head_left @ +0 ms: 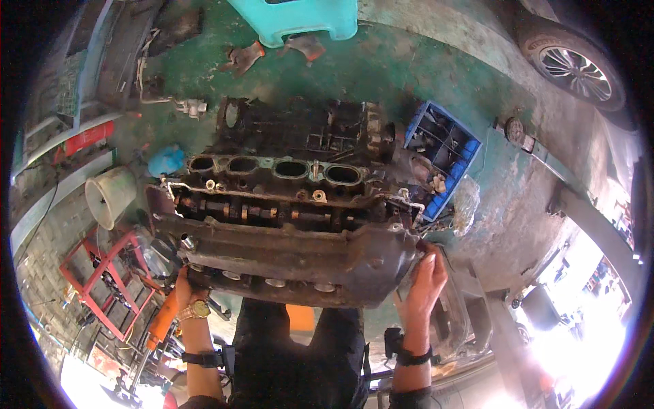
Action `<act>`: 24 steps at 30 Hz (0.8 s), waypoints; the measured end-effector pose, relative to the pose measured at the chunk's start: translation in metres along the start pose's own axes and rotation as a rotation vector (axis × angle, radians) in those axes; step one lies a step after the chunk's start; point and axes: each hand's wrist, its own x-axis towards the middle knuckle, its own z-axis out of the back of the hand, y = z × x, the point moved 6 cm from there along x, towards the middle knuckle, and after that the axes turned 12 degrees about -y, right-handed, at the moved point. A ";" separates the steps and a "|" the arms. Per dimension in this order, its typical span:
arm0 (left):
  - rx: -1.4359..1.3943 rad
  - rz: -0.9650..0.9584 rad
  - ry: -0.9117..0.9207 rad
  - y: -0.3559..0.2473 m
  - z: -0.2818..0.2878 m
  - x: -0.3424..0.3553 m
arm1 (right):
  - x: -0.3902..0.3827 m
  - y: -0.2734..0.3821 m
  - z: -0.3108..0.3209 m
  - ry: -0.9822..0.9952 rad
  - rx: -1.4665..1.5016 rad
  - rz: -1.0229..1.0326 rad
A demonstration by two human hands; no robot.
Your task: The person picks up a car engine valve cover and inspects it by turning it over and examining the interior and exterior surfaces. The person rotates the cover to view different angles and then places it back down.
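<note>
A dark, greasy engine (293,123) stands in front of me, with several oval ports along its cylinder head (255,164). Its valve cover (286,252) is on my side, and a gap between cover and head shows a camshaft (266,213). My left hand (182,292) is closed on the cover's near left corner, fingertips hidden beneath it. At the right end, my right hand (429,273) grips the cover's edge with bent fingers. Whether the cover is fully apart from the head I cannot tell.
A blue divided crate (470,146) with small parts sits right of the engine. To the left are a white bucket (111,198), a red metal frame (82,262) and an orange cylinder (162,322). Gloves (245,58) and a turquoise stool (300,20) lie beyond.
</note>
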 end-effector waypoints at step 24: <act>0.023 0.088 0.298 0.003 0.029 0.064 | 0.038 0.107 -0.066 0.242 -0.535 0.808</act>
